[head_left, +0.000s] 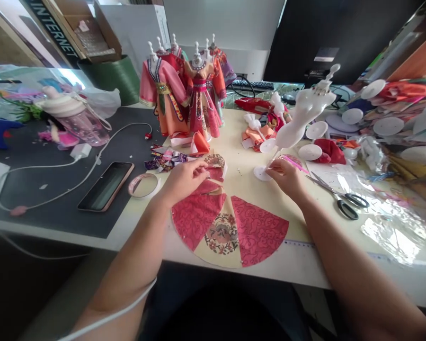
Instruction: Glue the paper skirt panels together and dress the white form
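Note:
A fan-shaped skirt piece of red patterned panels and a cream flowered panel lies flat at the table's front edge. Just above it, my left hand is closed, its fingertips pinching a small piece of red and cream fabric. My right hand is closed around the thin stem of a white mannequin, low down by its round base. The mannequin leans to the right and wears nothing.
Dressed miniature mannequins stand at the back. Scissors and clear plastic lie on the right, beside heaped fabric and stands. On the left are a phone, a tape roll, a cable and a bottle.

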A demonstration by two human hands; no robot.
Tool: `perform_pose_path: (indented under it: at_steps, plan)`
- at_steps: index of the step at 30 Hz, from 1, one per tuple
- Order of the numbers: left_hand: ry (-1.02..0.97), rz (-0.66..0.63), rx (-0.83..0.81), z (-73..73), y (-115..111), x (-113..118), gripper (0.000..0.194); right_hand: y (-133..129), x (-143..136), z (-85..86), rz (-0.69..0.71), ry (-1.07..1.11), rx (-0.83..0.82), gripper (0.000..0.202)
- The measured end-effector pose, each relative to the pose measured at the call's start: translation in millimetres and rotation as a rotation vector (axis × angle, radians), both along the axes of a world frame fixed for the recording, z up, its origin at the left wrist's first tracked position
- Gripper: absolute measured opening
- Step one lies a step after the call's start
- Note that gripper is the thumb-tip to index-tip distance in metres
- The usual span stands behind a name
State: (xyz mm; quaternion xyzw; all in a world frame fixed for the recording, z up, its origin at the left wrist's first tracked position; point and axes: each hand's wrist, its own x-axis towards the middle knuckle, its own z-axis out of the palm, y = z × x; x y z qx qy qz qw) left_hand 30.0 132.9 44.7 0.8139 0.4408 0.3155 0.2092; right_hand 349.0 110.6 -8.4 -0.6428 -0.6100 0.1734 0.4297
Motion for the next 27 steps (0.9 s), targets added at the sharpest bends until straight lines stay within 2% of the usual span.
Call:
perform_pose_path:
  at_steps: [2, 4, 7, 10, 12, 16, 19, 21, 23, 27]
  plan:
    - [0.108, 0.018, 0.069, -0.5, 2.6, -5.3, 0.019, -2.2, 2.9, 0.1, -0.006, -0.032, -0.012, 0.028]
    - [0.129, 0.036, 0.131, 0.1, 4.9, -8.8, 0.015, -6.3, 6.5, 4.9, -0.011, -0.062, -0.020, 0.026]
    - [0.078, 0.103, 0.207, 4.5, 7.6, -12.7, 0.013, -16.9, 8.7, 17.5, -0.072, -0.188, -0.054, 0.016]
    - [0.008, 0.150, 0.194, 11.1, 7.6, -17.5, 0.019, -32.7, 0.7, 28.6, -0.104, -0.298, -0.049, 0.017]
    - [-0.044, 0.127, 0.150, 13.7, 4.0, -19.9, 0.022, -44.7, -11.8, 32.0, 0.013, -0.307, -0.002, 0.018]
    - [-0.082, 0.023, 0.176, 6.2, -16.2, -15.0, 0.020, -65.5, -46.0, 31.3, 0.398, -0.390, 0.106, 0.015]
    - [0.080, -0.250, 0.244, -8.2, -39.2, -4.8, 0.020, -74.4, -67.1, 30.3, 0.592, -0.502, 0.187, 0.016]
    - [0.245, -0.348, 0.262, -16.6, -54.4, -0.5, 0.022, -77.9, -75.4, 30.6, 0.662, -0.563, 0.198, 0.019]
    - [0.349, -0.350, 0.258, -21.2, -67.9, -0.4, 0.024, -80.9, -79.2, 31.1, 0.688, -0.596, 0.203, 0.020]
    - [0.348, -0.317, 0.228, -20.5, -88.1, -8.2, 0.026, -85.9, -78.1, 29.4, 0.714, -0.558, 0.198, 0.017]
